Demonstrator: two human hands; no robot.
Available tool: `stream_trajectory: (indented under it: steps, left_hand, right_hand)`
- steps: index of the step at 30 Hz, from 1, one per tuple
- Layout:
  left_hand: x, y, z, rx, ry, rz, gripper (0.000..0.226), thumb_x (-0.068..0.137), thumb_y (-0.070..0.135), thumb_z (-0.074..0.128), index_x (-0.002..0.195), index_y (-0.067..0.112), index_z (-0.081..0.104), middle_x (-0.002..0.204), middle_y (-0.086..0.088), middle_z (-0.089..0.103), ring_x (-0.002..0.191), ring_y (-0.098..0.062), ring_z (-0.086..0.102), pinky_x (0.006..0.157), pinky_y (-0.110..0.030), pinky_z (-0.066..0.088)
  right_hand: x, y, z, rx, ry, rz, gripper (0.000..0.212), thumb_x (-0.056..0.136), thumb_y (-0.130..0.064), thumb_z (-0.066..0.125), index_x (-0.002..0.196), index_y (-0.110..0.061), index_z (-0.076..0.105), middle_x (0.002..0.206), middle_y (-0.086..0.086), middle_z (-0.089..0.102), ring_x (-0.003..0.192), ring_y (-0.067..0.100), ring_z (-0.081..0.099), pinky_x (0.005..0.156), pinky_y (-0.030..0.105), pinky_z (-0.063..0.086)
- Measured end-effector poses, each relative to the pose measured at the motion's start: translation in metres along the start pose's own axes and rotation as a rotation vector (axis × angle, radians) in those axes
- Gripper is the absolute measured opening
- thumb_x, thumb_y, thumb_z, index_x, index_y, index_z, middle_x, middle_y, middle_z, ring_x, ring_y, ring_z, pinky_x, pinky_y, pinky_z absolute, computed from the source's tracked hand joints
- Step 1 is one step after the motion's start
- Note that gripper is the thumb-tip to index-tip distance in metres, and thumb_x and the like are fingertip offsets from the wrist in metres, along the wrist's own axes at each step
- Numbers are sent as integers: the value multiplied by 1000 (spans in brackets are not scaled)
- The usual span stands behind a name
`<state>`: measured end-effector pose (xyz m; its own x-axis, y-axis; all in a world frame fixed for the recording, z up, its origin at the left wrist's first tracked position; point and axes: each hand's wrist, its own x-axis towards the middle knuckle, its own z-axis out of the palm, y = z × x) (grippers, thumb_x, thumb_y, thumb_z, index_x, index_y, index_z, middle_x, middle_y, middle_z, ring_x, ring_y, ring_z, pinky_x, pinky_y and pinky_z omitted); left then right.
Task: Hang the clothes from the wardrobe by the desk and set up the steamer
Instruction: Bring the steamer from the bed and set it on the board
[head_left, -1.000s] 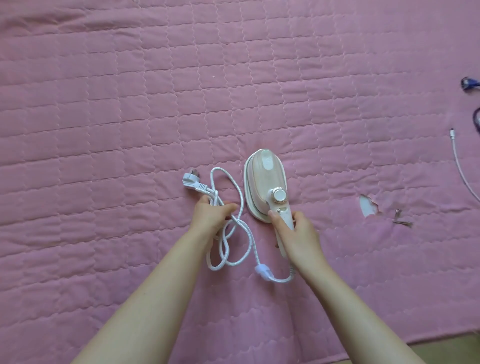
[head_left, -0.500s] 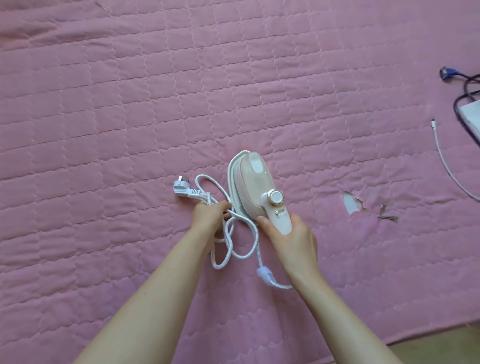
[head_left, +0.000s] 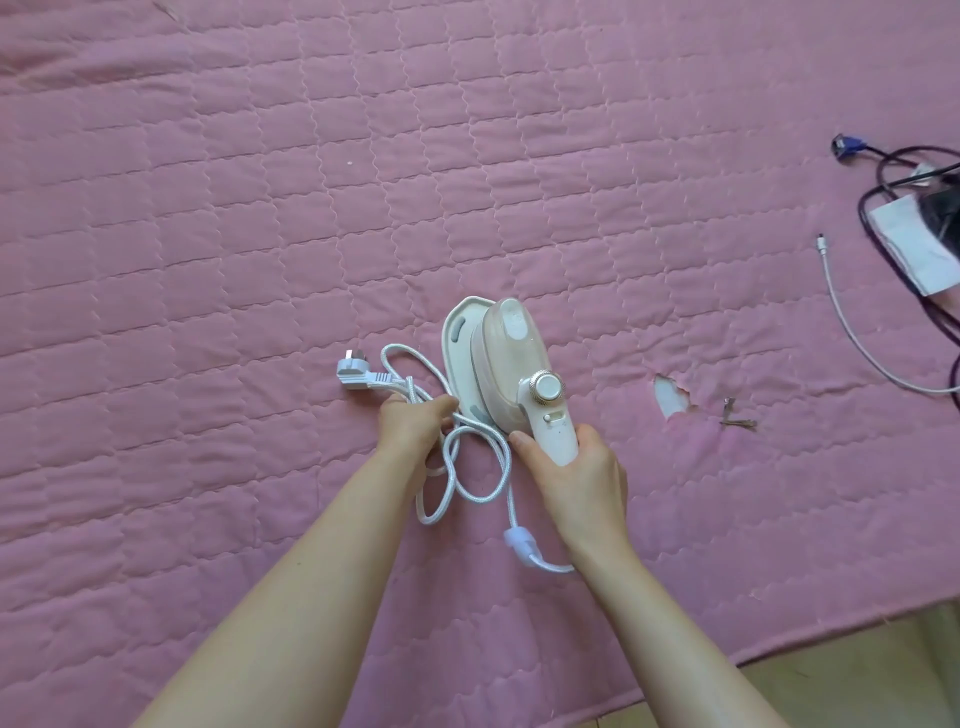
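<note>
Here the right hand (head_left: 574, 475) gripped the steamer (head_left: 511, 371) by its handle, body pointing away; the left hand (head_left: 413, 423), left of the steamer, clutched the bunched cord (head_left: 470, 478).

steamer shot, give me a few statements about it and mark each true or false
1. The right hand grips the steamer by its handle. True.
2. The left hand lies flat on the pink quilt, holding nothing. False: it holds the bunched white cord.
3. The plug is pushed into a wall socket. False: it lies loose on the quilt, left of the steamer.
4. The quilt has a torn spot to the right of the steamer. True.
5. A thin white cable lies near the right edge of the quilt. True.
</note>
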<state>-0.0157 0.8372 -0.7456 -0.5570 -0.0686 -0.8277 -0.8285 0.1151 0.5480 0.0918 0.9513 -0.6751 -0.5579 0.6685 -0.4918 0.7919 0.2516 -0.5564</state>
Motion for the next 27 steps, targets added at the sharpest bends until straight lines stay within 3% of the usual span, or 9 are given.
stream_trajectory:
  steps: [4,8,13,17,22,27]
  left_hand:
    - [-3,-3,7,-24,18,11,25,70,4,68,94,2,62,62,-10,60,48,-22,56,50,-29,49]
    - [-3,-4,7,-62,-32,-17,18,74,7,69,89,7,60,52,-5,58,38,-17,53,44,-22,44]
    - [-9,2,8,-95,-47,3,47,68,20,84,104,0,61,73,-14,67,54,-23,63,51,-26,49]
    - [-17,7,6,16,26,81,27,74,11,76,89,9,54,69,-11,62,51,-22,59,44,-23,48]
    - [-34,8,-18,64,95,125,23,67,8,72,82,10,54,71,-11,62,61,-27,64,62,-43,59]
    - [-65,14,-52,10,178,170,18,72,-3,65,85,3,55,65,-7,54,55,-20,53,49,-25,48]
  right_hand:
    - [0,5,1,-4,27,-3,46,76,-53,70,80,-10,52,75,2,60,78,30,55,64,35,38]
    - [1,10,-2,-7,50,3,46,77,-53,69,80,-10,53,76,3,60,79,31,56,67,37,42]
    - [1,9,-7,3,56,8,46,77,-52,69,81,-10,53,78,5,61,80,32,56,68,37,42]
    - [-6,6,-14,9,45,-5,44,77,-53,68,81,-12,53,78,3,61,80,29,56,68,37,42]
    - [-20,-4,-24,0,27,-35,41,77,-51,68,77,-14,51,73,1,60,77,29,57,66,37,43]
    - [-42,-23,-36,2,19,-82,37,77,-47,69,73,-15,51,68,0,60,72,27,57,65,37,44]
